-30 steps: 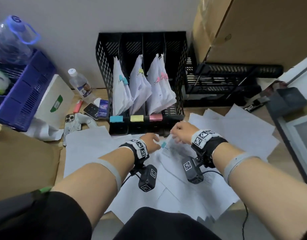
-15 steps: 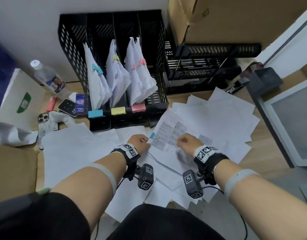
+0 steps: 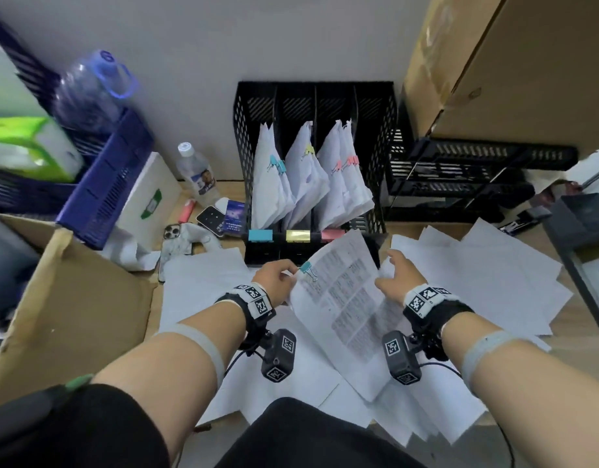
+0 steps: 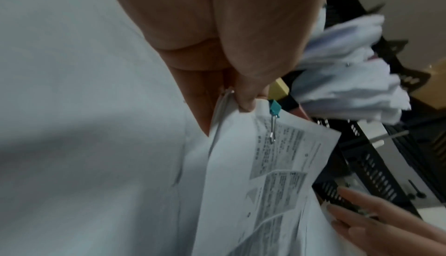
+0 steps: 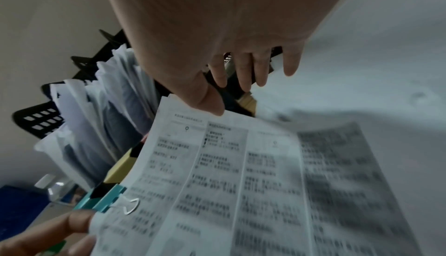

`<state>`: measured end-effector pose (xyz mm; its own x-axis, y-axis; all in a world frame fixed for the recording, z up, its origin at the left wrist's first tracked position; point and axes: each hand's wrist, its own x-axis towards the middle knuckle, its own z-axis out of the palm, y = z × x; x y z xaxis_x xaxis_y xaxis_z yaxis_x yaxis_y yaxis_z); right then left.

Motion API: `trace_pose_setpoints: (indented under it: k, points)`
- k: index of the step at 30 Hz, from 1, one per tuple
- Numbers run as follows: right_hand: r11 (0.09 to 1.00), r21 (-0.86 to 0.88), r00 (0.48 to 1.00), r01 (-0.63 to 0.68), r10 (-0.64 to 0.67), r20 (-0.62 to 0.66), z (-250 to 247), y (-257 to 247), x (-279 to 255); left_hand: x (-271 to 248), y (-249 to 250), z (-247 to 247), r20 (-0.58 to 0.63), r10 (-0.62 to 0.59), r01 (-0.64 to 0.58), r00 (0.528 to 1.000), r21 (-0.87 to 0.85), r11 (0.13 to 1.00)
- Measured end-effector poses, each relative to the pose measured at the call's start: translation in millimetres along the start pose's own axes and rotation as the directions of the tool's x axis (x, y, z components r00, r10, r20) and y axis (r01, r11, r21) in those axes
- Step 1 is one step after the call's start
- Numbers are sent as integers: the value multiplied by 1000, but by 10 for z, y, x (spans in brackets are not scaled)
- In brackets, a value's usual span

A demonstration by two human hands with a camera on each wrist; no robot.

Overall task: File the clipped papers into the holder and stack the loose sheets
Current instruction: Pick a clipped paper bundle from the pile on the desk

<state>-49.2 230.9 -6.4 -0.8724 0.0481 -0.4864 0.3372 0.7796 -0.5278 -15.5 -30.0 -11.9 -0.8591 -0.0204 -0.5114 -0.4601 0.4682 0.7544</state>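
My left hand (image 3: 289, 273) pinches the top left corner of a printed paper bundle (image 3: 345, 298), right beside its teal binder clip (image 3: 306, 267). The bundle is lifted and tilted, its top edge in front of the black mesh holder (image 3: 243, 136). In the left wrist view my thumb (image 4: 246, 103) presses the corner next to the clip (image 4: 274, 107). My right hand (image 3: 391, 270) is at the bundle's right edge; its fingers (image 5: 243, 77) are loosely straight and only the thumb touches the paper (image 5: 241, 183). The holder's first three slots hold teal-, yellow- and pink-clipped bundles. Loose sheets (image 3: 477, 275) cover the table.
The holder's rightmost slot (image 3: 372, 130) shows no papers. Black letter trays (image 3: 460, 173) and a large cardboard box (image 3: 511, 62) stand at the right. At the left are a blue crate (image 3: 98, 184), a water bottle (image 3: 196, 173), phones (image 3: 210, 219) and an open carton (image 3: 71, 298).
The clipped bundle has come up off the table and tilted toward the holder, still in my left hand. My right hand has uncurled from a fist on the papers to loose fingers at the edge.
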Motion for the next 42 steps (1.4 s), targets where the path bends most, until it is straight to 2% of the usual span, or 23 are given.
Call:
trace_pose_setpoints:
  k: [5, 8, 15, 19, 22, 25, 28, 30, 32, 34, 35, 36, 37, 39, 40, 41, 42]
  points:
    - [998, 59, 992, -4, -3, 124, 207, -307, -21, -199, -90, -420, -26, 66, -67, 998, -44, 997]
    - [997, 79, 992, 22, -32, 119, 337, -452, -92, -255, -153, -588, -22, 99, -100, 995, -30, 995]
    - [981, 185, 991, 62, -83, 106, 516, -665, -195, -308, -132, -865, 52, 295, -299, 954, 125, 946]
    - [966, 242, 989, 92, -118, 92, 548, -728, -310, -303, -150, -979, -20, 352, -350, 936, 63, 935]
    - [940, 300, 985, 162, -171, 3, 526, -781, -424, -319, -217, -1106, -110, 223, -234, 969, -99, 967]
    - [885, 417, 979, 204, -177, -104, 452, -893, -532, -344, -272, -1173, -6, 54, -53, 999, -336, 941]
    - [822, 535, 977, 196, -119, -176, 403, -1006, -570, -409, -274, -1173, 105, 50, -2, 993, -414, 910]
    - [791, 575, 975, 208, -119, -188, 390, -1063, -589, -437, -279, -1153, 120, 78, -33, 990, -337, 941]
    - [796, 544, 953, 265, -131, -273, 371, -1151, -614, -424, -268, -1150, 70, 106, -86, 992, -238, 967]
    - [848, 446, 890, 287, -63, -452, 320, -1249, -653, -434, -172, -1177, -24, 188, -190, 982, -130, 973]
    - [878, 387, 837, 280, -26, -546, 292, -1302, -682, -428, -100, -1203, -92, 249, -256, 964, -69, 964]
    - [903, 339, 811, 263, -16, -585, 254, -1373, -741, -412, -24, -1228, -156, 316, -323, 936, -24, 946]
    - [918, 314, 840, 242, -36, -541, 223, -1450, -796, -399, 64, -1244, -205, 369, -378, 906, -4, 926]
    - [899, 390, 966, 199, -113, -233, 186, -1661, -981, -376, 261, -1232, -255, 436, -455, 863, -16, 890]
    - [882, 438, 985, 175, -155, -81, 183, -1771, -1077, -390, 383, -1205, -244, 471, -493, 848, -35, 869]
    - [876, 449, 982, 174, -189, -12, 174, -1872, -1131, -414, 510, -1159, -191, 523, -543, 831, -65, 837]
    - [867, 454, 974, 207, -225, -13, 156, -1970, -1190, -449, 629, -1107, -97, 593, -601, 799, -91, 794]
